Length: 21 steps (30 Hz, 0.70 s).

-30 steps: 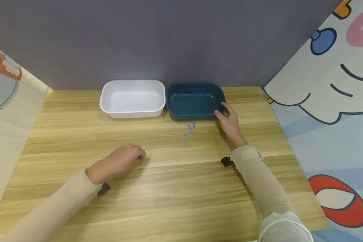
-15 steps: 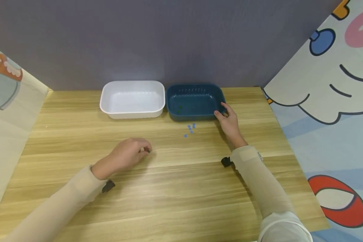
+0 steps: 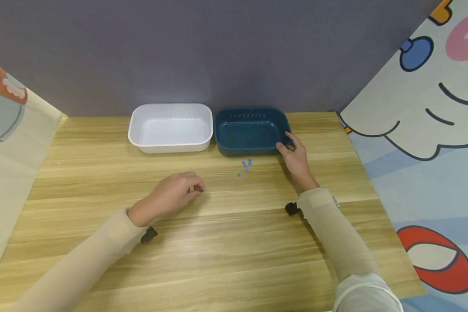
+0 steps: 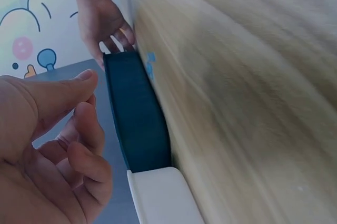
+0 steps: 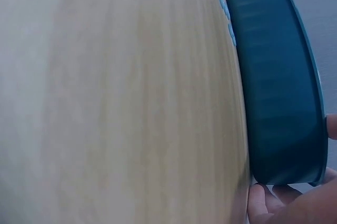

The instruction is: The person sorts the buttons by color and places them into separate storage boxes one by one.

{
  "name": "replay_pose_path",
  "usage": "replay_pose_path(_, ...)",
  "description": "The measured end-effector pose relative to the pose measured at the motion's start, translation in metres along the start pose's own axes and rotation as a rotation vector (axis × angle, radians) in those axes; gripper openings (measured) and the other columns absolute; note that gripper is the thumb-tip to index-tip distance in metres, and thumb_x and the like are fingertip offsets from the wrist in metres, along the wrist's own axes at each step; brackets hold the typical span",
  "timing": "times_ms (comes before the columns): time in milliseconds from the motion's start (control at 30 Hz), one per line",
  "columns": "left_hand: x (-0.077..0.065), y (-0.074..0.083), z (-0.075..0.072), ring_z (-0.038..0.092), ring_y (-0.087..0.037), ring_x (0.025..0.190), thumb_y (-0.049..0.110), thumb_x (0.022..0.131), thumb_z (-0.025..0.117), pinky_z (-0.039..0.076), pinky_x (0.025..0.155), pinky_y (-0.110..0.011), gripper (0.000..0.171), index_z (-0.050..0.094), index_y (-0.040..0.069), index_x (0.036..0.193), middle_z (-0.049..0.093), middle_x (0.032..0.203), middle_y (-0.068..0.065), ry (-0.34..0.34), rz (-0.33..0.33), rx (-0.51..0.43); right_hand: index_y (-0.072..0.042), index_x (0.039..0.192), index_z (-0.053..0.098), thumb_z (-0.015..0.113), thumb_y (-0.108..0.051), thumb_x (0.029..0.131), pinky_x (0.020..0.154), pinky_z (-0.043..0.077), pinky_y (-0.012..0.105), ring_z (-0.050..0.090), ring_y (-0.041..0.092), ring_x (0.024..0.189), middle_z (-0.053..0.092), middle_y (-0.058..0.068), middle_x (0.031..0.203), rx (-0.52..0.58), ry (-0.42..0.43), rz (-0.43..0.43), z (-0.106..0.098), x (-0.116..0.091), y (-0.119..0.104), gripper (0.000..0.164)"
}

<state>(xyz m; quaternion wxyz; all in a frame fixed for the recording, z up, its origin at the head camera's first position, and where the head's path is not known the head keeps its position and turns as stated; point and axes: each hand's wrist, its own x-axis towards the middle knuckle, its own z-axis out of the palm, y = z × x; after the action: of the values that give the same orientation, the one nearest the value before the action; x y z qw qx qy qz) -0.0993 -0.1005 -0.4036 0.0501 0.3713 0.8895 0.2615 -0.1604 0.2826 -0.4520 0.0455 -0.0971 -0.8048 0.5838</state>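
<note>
My left hand (image 3: 175,193) is over the middle-left of the table, thumb and forefinger pinching a tiny dark green piece (image 3: 201,190); its kind is too small to tell. In the left wrist view those fingertips (image 4: 87,76) meet and conceal the piece. At the back stands a dark teal plastic tray (image 3: 253,151) with a few small green pieces (image 3: 231,141) inside on the left. My right hand (image 3: 295,160) grips that tray at its front right corner, thumb and fingers about the rim. Several small bright blue pieces (image 3: 245,165) lie on the wood just in front of it.
A white plastic tray (image 3: 171,148) stands directly left of the teal one. Behind both rises a grey panel (image 3: 234,52). Cartoon-printed panels flank the wooden table (image 3: 226,260) on the left and right.
My left hand has moved right and away from me, toward the blue pieces, and the dark green piece shows at its fingertips. The right hand and the trays stay where they were.
</note>
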Motion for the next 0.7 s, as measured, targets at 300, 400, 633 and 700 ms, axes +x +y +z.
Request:
replay_pose_path(300, 0.012, 0.007, -0.001, 0.065, -0.016, 0.081, 0.008, 0.088, 0.078, 0.055, 0.071, -0.036, 0.009, 0.074, 0.011, 0.096, 0.066, 0.089, 0.005, 0.036, 0.02, 0.004, -0.008, 0.157, 0.035, 0.064, -0.018, 0.1, 0.11, 0.041, 0.049, 0.041, 0.037, 0.14, 0.022, 0.016, 0.164, 0.046, -0.024, 0.04, -0.002, -0.001, -0.006, 0.064)
replay_pose_path(400, 0.015, 0.009, -0.002, 0.064, -0.016, 0.08, 0.008, 0.088, 0.078, 0.055, 0.07, -0.036, 0.01, 0.074, 0.01, 0.096, 0.067, 0.09, 0.004, 0.039, 0.013, -0.005, -0.011, 0.157, 0.035, 0.064, -0.021, 0.101, 0.111, 0.041, 0.048, 0.04, 0.035, 0.141, 0.022, 0.013, 0.165, 0.04, -0.021, 0.035, -0.001, 0.0, -0.004, 0.065)
replay_pose_path(633, 0.025, 0.008, -0.003, 0.062, -0.012, 0.076, 0.007, 0.089, 0.077, 0.053, 0.066, -0.03, 0.009, 0.074, 0.008, 0.098, 0.07, 0.091, 0.004, 0.044, -0.029, -0.122, -0.013, 0.157, 0.037, 0.064, -0.028, 0.1, 0.11, 0.042, 0.047, 0.041, 0.035, 0.14, 0.023, 0.012, 0.165, 0.014, -0.003, 0.005, 0.0, 0.0, -0.001, 0.065)
replay_pose_path(700, 0.029, 0.008, -0.003, 0.06, -0.012, 0.074, 0.008, 0.09, 0.077, 0.052, 0.064, -0.029, 0.008, 0.074, 0.008, 0.097, 0.07, 0.09, 0.004, 0.054, -0.043, -0.169, -0.012, 0.157, 0.037, 0.064, -0.028, 0.1, 0.111, 0.041, 0.047, 0.04, 0.035, 0.141, 0.022, 0.012, 0.165, 0.014, -0.003, 0.0, 0.0, -0.001, 0.0, 0.065)
